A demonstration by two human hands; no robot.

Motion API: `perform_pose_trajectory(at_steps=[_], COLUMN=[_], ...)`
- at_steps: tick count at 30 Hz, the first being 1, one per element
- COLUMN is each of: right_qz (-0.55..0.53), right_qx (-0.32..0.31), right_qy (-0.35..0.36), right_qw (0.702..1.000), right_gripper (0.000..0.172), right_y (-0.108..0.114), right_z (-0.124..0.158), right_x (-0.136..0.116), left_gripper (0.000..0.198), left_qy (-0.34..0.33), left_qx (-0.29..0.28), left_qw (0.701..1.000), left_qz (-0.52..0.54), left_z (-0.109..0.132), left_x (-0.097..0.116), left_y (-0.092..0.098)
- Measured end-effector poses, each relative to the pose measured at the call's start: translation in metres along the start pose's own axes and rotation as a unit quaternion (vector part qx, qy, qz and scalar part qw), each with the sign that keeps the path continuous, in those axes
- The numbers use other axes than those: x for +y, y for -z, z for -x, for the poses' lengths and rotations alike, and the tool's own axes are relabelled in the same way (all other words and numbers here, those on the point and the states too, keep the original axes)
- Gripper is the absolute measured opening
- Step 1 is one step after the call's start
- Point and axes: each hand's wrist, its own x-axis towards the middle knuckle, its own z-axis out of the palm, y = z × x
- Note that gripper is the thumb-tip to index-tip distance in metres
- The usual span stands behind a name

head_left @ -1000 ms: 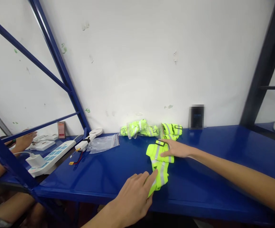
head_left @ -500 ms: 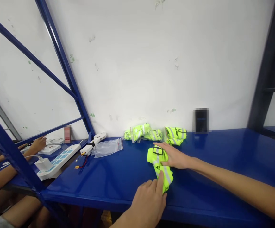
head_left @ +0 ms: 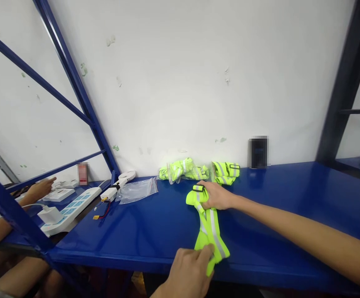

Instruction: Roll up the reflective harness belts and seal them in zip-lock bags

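Note:
A fluorescent yellow-green reflective strap (head_left: 213,231) with silver stripes lies lengthwise on the blue shelf, one end hanging over the front edge. At its far end, beside a black buckle (head_left: 198,188), my right hand (head_left: 218,196) is closed on the bunched webbing. My left hand (head_left: 188,268) pinches the near end at the shelf's edge; its fingertips are partly hidden. Behind, against the wall, similar straps (head_left: 181,169) sit in clear plastic bags. Just right of them is another folded strap (head_left: 225,173) with a black buckle.
Clear empty bags (head_left: 138,191) lie left of the straps, near a white fan (head_left: 126,177) and a battery with wires (head_left: 105,207). A pixelated dark object (head_left: 258,152) leans on the wall. Beyond a blue post, a power strip (head_left: 71,212) and another person's hand (head_left: 39,189) show.
My left hand has drawn the near end of the strap toward me, over the shelf edge, stretching it longer. My right hand has closed around the far end by the buckle.

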Motion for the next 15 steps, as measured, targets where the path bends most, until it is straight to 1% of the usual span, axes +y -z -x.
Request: perform_pose_trajectory(at_steps=[2,4,6,8,10,12,14,15], right_qz=[-0.012,-0.027,-0.041,-0.043,-0.035,-0.024,-0.015,-0.011], right_qx=[-0.001,-0.002,0.001,0.004,0.004,0.001,-0.001,-0.003], right_qy=[0.020,0.021,0.017,0.035,0.069,0.100,0.137,0.160], right_qw=[1.000,0.999,0.999,0.998,0.997,0.995,0.991,0.987], right_gripper=[0.078,0.073,0.067,0.063,0.061,0.063,0.065,0.061], right_y=[0.004,0.006,0.006,0.003,-0.002,-0.006,-0.008,-0.008], right_z=[0.002,0.006,0.011,0.015,0.018,0.020,0.024,0.026], right_x=[0.001,0.003,0.006,0.010,0.013,0.012,0.008,0.005], left_gripper=[0.049,0.049,0.047,0.046,0.045,0.040,0.028,0.021], left_qy=[-0.044,-0.068,-0.072,-0.065,-0.062,-0.057,-0.025,0.002], left_qx=[0.029,0.059,0.076,0.079,0.085,0.114,0.153,0.164], left_qw=[0.998,0.996,0.995,0.995,0.993,0.988,0.978,0.974], left_qz=[-0.017,-0.024,-0.008,0.021,0.052,0.087,0.137,0.158], left_z=[0.011,0.022,0.028,0.026,0.015,-0.003,-0.025,-0.037], left_x=[-0.001,0.000,0.003,0.006,0.006,0.002,-0.008,-0.014], left_y=[-0.004,-0.004,0.000,0.008,0.022,0.040,0.059,0.067])
